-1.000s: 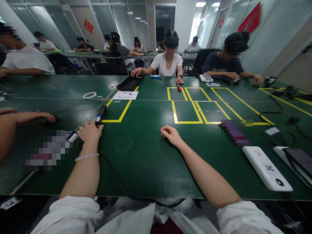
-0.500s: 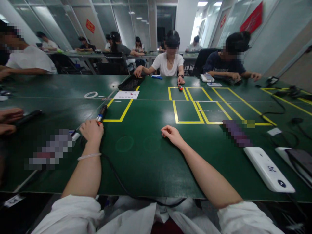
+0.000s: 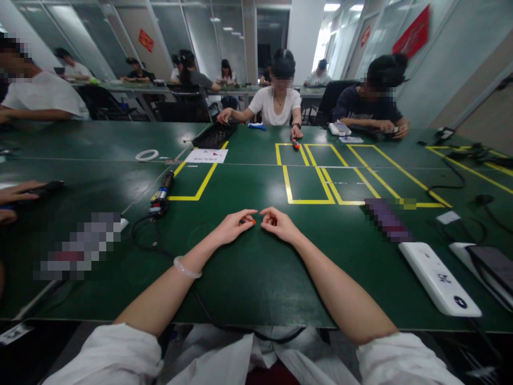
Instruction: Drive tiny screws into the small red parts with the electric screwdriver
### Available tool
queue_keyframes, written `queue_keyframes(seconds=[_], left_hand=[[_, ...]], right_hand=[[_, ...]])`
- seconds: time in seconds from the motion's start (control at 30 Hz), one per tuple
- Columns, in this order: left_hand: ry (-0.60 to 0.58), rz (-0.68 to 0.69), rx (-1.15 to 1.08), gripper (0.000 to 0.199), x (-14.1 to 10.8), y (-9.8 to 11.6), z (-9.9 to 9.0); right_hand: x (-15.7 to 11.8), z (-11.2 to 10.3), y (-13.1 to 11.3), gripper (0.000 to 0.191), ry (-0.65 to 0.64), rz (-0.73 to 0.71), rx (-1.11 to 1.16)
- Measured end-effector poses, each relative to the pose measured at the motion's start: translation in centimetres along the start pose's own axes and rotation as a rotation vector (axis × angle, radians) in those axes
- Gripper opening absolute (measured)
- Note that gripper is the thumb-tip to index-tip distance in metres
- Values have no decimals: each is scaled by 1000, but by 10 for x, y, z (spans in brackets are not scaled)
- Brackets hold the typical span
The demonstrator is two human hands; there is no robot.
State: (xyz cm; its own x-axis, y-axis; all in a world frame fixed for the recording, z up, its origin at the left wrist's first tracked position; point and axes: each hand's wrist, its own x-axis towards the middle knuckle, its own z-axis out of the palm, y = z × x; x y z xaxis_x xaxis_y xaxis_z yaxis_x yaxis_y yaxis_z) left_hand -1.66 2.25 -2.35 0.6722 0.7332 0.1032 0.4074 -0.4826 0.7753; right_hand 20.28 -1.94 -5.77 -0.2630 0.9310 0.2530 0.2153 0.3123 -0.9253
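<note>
My left hand (image 3: 232, 226) is over the green table (image 3: 240, 278), its thumb and fingers closed around a small orange piece (image 3: 254, 222) that peeks out at the fingertips. Facing it, a narrow gap away, is my right hand (image 3: 279, 222) with its fingers curled in a pinch; whatever lies inside them is hidden. To the left of both hands lies a corded cylindrical power tool (image 3: 164, 187), black, silver and blue, resembling an electric screwdriver. Its black cable (image 3: 202, 305) loops across the table towards me.
Yellow tape (image 3: 312, 202) marks rectangles ahead. A white power bank (image 3: 441, 278) and a phone (image 3: 388, 220) lie at right. A black tray (image 3: 215, 136), a paper sheet (image 3: 206, 155) and a white tape ring (image 3: 147, 155) are farther off. Co-workers sit opposite and at left.
My left hand has left the corded tool and moved right, up to my right hand, with the orange piece now showing in its fingers. My right hand has barely moved.
</note>
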Motion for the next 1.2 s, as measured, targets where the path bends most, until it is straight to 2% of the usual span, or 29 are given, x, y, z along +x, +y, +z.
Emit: queue_keyframes(seconds=[0.13,0.33,0.6,0.87,1.0,1.2], left_hand=[[-57,-7,-151,55,-3,-2,8],[-94,12,-184,54,-3,4,7],[-43,-36,-220,35,-3,2,4],[-47,-28,-182,25,-4,6,6],[-38,-25,-194,25,-4,3,6],[-74,-50,-274,30,-5,3,6]], right_hand=[[-2,1,-9,35,-83,-42,-85],[-3,7,-14,15,-109,-102,-180],[-3,7,-15,15,-32,-70,-104],[-2,6,-11,18,-43,-40,-101],[-2,6,-13,27,-48,-51,-96],[-2,6,-13,15,-12,-13,-121]])
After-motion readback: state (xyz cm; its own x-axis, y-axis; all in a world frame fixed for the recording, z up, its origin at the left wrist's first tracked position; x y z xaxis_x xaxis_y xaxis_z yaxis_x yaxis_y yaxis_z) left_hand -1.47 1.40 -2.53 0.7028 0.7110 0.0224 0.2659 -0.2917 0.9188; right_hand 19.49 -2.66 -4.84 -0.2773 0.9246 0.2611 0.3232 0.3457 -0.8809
